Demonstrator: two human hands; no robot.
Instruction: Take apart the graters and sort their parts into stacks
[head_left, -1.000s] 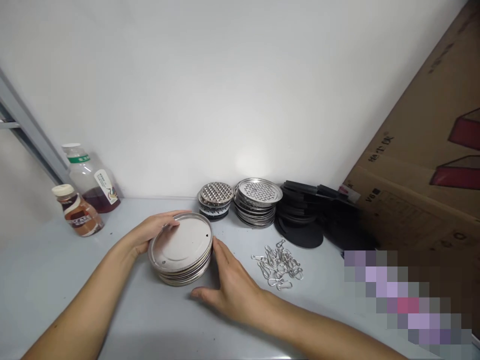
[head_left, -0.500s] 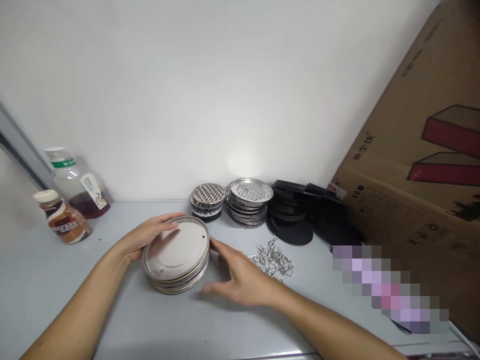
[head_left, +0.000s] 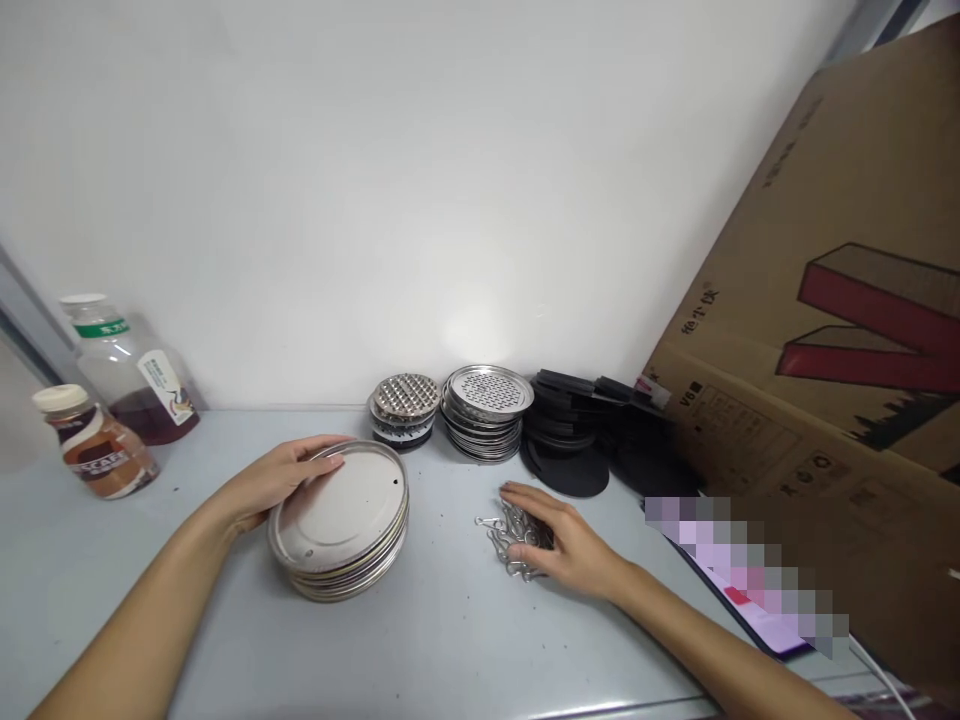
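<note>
My left hand (head_left: 279,482) grips the left and far edge of a stack of round metal lids (head_left: 341,510), its thumb lying over the top one. The top lid is shallow and plain, with a small dark hole near its right rim; the stack leans slightly. My right hand (head_left: 562,545) is over a loose pile of small silver metal clips (head_left: 512,540), fingers curved above them and thumb apart. It partly hides the pile, and no clip shows lifted in it.
Along the wall stand a short stack of bumpy grater discs (head_left: 405,400), a taller stack of perforated metal discs (head_left: 487,400) and black round pieces (head_left: 570,440). Two bottles (head_left: 112,455) are at left. A phone (head_left: 739,590) and a large cardboard box (head_left: 795,400) are at right.
My right hand has left the right side of the lid stack and moved right onto the clips. My left hand stays on the lids. The view has shifted slightly right.
</note>
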